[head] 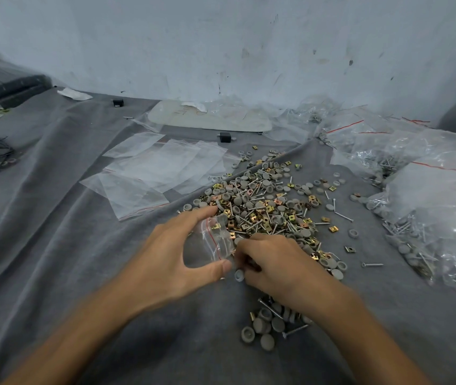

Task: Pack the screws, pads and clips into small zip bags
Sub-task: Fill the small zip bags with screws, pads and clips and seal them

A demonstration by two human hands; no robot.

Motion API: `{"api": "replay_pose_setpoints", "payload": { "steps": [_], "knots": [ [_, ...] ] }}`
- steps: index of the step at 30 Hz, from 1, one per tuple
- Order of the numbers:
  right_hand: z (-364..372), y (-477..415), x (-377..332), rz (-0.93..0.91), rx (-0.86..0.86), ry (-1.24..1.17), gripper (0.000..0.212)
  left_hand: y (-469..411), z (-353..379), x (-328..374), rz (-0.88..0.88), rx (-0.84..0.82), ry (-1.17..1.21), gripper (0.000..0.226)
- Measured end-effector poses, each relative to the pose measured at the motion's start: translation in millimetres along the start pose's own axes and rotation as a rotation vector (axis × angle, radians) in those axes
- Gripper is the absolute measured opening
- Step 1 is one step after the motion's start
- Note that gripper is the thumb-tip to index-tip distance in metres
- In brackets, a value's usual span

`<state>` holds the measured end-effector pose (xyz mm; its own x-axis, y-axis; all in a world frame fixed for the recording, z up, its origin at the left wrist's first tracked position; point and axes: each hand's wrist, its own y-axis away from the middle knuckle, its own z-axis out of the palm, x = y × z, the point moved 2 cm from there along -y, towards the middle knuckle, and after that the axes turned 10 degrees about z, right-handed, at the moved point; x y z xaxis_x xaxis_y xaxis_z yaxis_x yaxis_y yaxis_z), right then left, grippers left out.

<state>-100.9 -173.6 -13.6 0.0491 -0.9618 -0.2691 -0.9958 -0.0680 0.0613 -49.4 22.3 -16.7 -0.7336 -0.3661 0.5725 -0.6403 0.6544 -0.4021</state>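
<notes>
Most of the job looks left: your big mixed pile (263, 207) of parts lies loose on the cloth (82, 273), just ahead of your hands. Your left hand (182, 254) grips one small bag (213, 241), thumb and fingers curled round it; a few parts show inside. Your right hand (271, 262) is curled at the bag's mouth, can't tell what it pinches. Filled bags (429, 212) heap at right, so a fair batch looks done. Empty bags (154, 173) wait left of the pile.
</notes>
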Motion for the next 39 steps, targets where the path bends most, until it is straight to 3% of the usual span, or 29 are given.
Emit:
{"api": "replay_pose_setpoints", "payload": {
  "steps": [5,15,24,26,29,33,39],
  "knots": [
    [-2.0,1.3,0.3,-0.011,0.030,-0.093,0.023,-0.7,-1.5,-1.4,-0.007,0.007,0.016,0.096],
    [-2.5,2.6,0.1,-0.054,-0.151,-0.066,0.018,-0.7,-2.0,3.3,0.000,0.003,0.007,0.092],
    [-8.4,2.3,8.4,0.002,-0.040,-0.080,0.016,0.9,0.6,-0.2,-0.026,-0.018,-0.005,0.090],
    [-14.9,3.2,15.0,0.062,0.014,-0.182,0.017,1.1,1.5,-1.7,-0.030,-0.030,-0.014,0.092],
    [-25.1,7.0,21.4,0.128,0.110,-0.531,0.017,1.0,3.3,-2.8,-0.014,-0.049,-0.041,0.093],
    [-26.6,8.4,5.7,0.030,0.065,-0.940,0.017,0.5,5.8,-1.3,-0.004,-0.038,-0.069,0.095],
    [-14.8,4.3,-8.2,0.015,0.037,-0.972,0.019,-0.7,5.8,3.5,0.003,-0.044,-0.044,0.092]
  ]
}}
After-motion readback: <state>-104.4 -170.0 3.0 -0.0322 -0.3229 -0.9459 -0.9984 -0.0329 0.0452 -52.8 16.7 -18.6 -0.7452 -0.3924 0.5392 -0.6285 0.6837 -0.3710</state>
